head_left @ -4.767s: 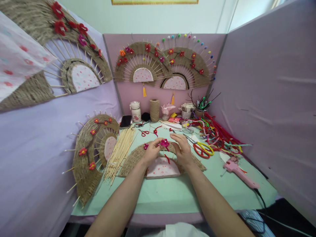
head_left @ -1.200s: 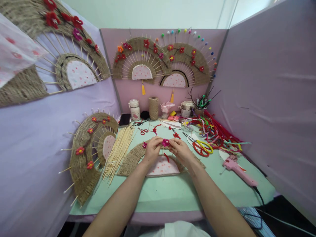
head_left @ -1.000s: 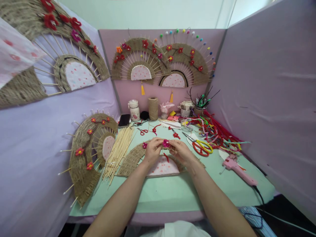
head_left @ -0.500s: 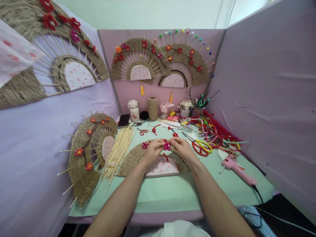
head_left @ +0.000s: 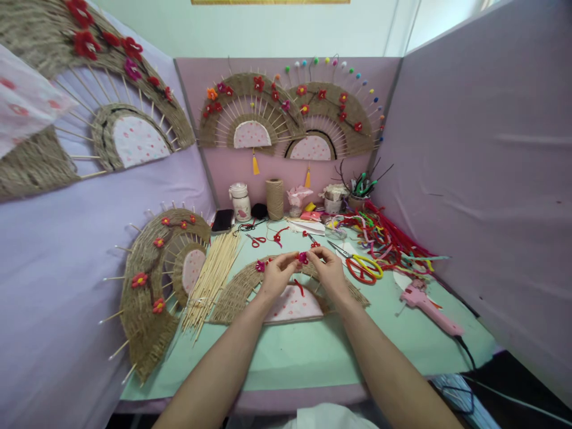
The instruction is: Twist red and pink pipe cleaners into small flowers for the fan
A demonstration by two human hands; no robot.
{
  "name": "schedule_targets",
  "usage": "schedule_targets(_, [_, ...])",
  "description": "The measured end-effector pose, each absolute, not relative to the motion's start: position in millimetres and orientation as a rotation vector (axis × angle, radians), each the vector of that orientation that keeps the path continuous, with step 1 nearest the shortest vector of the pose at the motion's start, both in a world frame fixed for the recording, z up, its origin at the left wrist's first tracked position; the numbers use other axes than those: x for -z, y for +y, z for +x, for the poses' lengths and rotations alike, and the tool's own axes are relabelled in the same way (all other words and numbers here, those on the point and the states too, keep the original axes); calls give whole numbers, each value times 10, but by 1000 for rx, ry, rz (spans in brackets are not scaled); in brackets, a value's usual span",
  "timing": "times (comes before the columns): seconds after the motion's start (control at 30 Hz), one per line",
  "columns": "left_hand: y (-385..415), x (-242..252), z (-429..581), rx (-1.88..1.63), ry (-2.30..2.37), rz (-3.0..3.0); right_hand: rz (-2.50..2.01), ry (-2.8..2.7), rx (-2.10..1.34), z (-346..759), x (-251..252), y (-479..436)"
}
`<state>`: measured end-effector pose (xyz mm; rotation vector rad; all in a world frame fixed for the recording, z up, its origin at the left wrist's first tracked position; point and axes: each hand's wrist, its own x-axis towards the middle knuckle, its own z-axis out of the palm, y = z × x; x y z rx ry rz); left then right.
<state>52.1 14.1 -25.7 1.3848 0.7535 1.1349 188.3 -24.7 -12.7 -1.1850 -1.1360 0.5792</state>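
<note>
A small magenta pipe-cleaner flower point(head_left: 302, 258) is pinched between the fingertips of my left hand point(head_left: 277, 275) and my right hand point(head_left: 329, 273). Both hands are over the upper edge of a half-round twine fan point(head_left: 235, 293), which lies flat on the table. Another magenta flower point(head_left: 260, 266) sits on the fan just left of my left hand. Below my fingers, a bent red pipe-cleaner piece point(head_left: 299, 287) rests near the top of the fan's pink dotted fabric centre point(head_left: 290, 307). My hands and forearms cover parts of the fan.
Thin wooden sticks point(head_left: 213, 280) lie left, beside another twine fan point(head_left: 149, 286). Red-and-yellow scissors point(head_left: 364, 268) and a corded pink glue gun point(head_left: 431, 310) lie right. Small red scissors point(head_left: 256, 241), a twine spool point(head_left: 274, 199) and colourful pipe cleaners point(head_left: 388, 232) are farther back.
My hands draw slightly closer together around the magenta flower, which appears a little higher over the fan. The whole view shifts slightly.
</note>
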Motion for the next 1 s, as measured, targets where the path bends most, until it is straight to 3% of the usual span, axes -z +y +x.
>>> schedule_targets(0.17, [83,226,546,-1114,713,1230,-1163,-1155,-723,1806,160,-257])
schedule_targets(0.6, [101,253,528,-1177,724,1295,-1261,-1248,-718,1865,247,-212])
schedule_targets(1.0, [119,220,520,-1145,780,1186,-1140,-1024,-1052,1905,279,-180])
